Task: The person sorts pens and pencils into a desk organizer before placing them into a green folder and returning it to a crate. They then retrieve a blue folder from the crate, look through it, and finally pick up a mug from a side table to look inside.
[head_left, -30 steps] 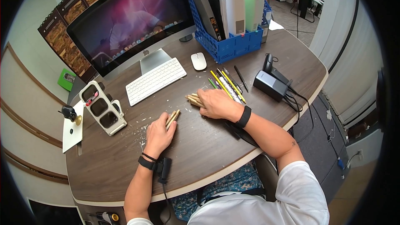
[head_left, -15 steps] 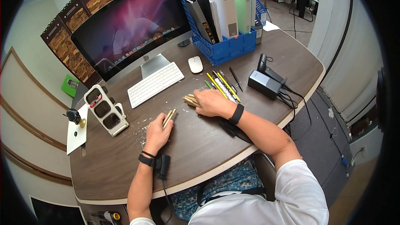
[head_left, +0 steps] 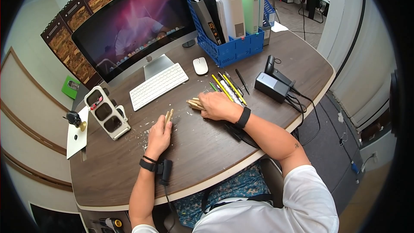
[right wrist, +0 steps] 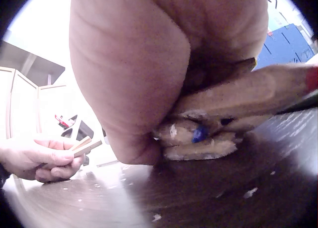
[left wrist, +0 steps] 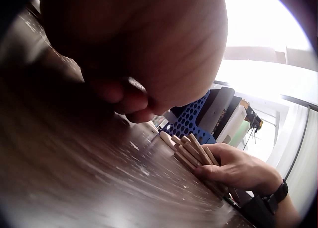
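My left hand (head_left: 158, 140) rests low over the desk and grips a few plain-wood colored pencils (head_left: 169, 116), their ends sticking out past the fingers. To its right, my right hand (head_left: 219, 105) holds a bundle of several more plain-wood colored pencils (head_left: 195, 103) close to the desktop. The left wrist view shows that bundle (left wrist: 189, 151) fanned out between thumb and fingers. In the right wrist view one pencil has a red end (right wrist: 312, 80), and a blue tip (right wrist: 200, 134) shows among the others. My palm hides the rest of the bundle.
Yellow pencils (head_left: 235, 88) and other pens lie beyond the right hand, near a black power adapter (head_left: 271, 87). A white keyboard (head_left: 159, 87), mouse (head_left: 200, 66) and blue file basket (head_left: 237, 51) stand farther back. A beige three-opening holder (head_left: 103, 112) is at left; pale shavings dot the desk.
My left hand has shifted slightly left, away from the right hand, and its pencils have turned to point more straight away from me. The right hand stays with its bundle. The head view has tilted slightly.
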Demonstrator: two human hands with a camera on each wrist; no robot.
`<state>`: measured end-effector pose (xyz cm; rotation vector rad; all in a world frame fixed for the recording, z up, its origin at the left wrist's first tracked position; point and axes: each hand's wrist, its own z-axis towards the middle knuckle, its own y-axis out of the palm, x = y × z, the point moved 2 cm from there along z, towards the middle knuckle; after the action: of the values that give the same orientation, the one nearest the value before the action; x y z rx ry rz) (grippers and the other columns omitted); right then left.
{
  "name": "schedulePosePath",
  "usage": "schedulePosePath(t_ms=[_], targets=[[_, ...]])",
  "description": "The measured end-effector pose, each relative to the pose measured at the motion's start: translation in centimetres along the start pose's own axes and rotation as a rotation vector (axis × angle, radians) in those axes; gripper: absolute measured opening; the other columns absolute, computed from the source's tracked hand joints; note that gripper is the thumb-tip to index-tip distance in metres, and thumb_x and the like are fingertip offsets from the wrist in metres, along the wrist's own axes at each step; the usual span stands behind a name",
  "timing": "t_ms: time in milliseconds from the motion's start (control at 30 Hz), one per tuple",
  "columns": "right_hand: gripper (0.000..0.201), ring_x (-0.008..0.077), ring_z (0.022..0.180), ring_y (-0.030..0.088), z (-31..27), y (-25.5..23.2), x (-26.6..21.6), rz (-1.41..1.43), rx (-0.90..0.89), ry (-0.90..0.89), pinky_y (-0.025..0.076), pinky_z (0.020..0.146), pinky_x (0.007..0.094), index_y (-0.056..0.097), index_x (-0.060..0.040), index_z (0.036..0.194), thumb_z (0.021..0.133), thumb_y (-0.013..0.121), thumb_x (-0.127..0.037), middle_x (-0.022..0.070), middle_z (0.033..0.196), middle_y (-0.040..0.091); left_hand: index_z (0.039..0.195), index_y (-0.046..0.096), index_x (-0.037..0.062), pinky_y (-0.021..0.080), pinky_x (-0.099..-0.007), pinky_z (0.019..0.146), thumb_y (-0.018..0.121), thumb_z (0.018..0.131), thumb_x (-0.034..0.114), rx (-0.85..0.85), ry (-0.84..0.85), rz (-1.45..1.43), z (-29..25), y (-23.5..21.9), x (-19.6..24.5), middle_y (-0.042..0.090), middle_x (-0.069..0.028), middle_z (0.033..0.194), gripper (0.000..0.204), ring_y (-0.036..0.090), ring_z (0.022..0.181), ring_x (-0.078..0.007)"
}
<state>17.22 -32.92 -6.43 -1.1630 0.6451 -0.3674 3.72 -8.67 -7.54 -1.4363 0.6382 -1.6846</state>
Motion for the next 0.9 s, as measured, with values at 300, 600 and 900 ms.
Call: schedulePosePath(t_ms=[300, 600, 900], targets=[[0.03, 0.0431, 0.085, 0.076, -0.4, -1.7, -1.2, -0.018, -0.038, -0.046, 0.06, 0.076, 0.0501, 0.068, 0.0036, 0.09, 0.079, 0.083, -0.02, 0.0256, 0.086, 0.074, 0.118, 0.055, 0.0038, 0.049, -0.0379, 0.068, 0.05, 0.113, 0.021, 0.0, -0.032, -0.378, 0.1, 0.1, -0.5, 0.058, -0.008, 0.076, 0.019, 0.058, 0.069, -0.0206], [0.029, 0.05, 0.091, 0.069, 0.3, -2.2, -1.7, 0.213, 0.029, 0.085, 0.053, 0.082, 0.0565, 0.06, 0.002, 0.101, 0.085, 0.075, -0.017, 0.0282, 0.092, 0.072, 0.116, 0.057, 0.0052, 0.045, -0.0294, 0.065, 0.053, 0.113, 0.02, -0.066, -0.141, -0.539, 0.1, -0.3, -1.0, 0.056, 0.0007, 0.081, 0.015, 0.051, 0.071, -0.0102], [0.048, 0.0089, 0.062, 0.066, 0.9, -2.2, -2.8, 1.327, -0.24, 0.217, 0.054, 0.052, 0.0247, 0.047, 0.0021, 0.145, 0.105, 0.069, -0.014, 0.0019, 0.087, 0.064, 0.118, 0.055, 0.0129, 0.043, -0.0237, 0.063, 0.053, 0.115, 0.027, -0.351, -0.353, -1.244, 0.3, -1.1, 2.0, 0.05, 0.0044, 0.087, 0.014, 0.048, 0.072, -0.007]])
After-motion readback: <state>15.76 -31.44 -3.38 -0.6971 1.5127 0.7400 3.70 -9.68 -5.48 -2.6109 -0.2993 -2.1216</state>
